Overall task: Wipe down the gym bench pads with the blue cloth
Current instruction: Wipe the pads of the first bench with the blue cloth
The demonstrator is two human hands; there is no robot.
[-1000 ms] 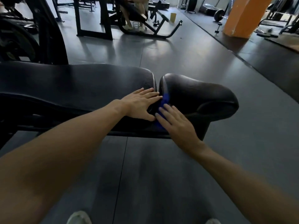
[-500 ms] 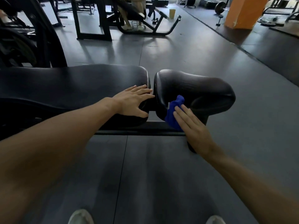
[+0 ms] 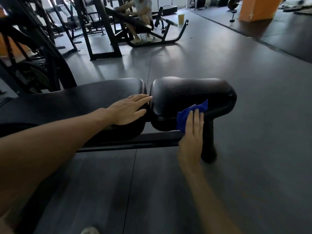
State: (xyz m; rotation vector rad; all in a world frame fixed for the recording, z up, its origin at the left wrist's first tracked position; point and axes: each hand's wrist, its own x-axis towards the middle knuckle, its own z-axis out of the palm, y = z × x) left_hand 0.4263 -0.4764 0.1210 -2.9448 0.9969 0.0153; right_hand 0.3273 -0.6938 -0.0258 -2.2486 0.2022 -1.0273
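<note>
Head view: the right hand [image 3: 191, 132], fingers extended flat and together, presses the blue cloth [image 3: 190, 114] against the near side of the seat pad [image 3: 190, 92] just right of frame centre. The cloth is crumpled, vivid blue, one corner poking up past the fingertips. The left hand [image 3: 130, 109] lies open, palm down (holding nothing), on the long back pad [image 3: 84, 97], fingertips at the gap between the pads. Grey floor [image 3: 253, 166] lies below.
</note>
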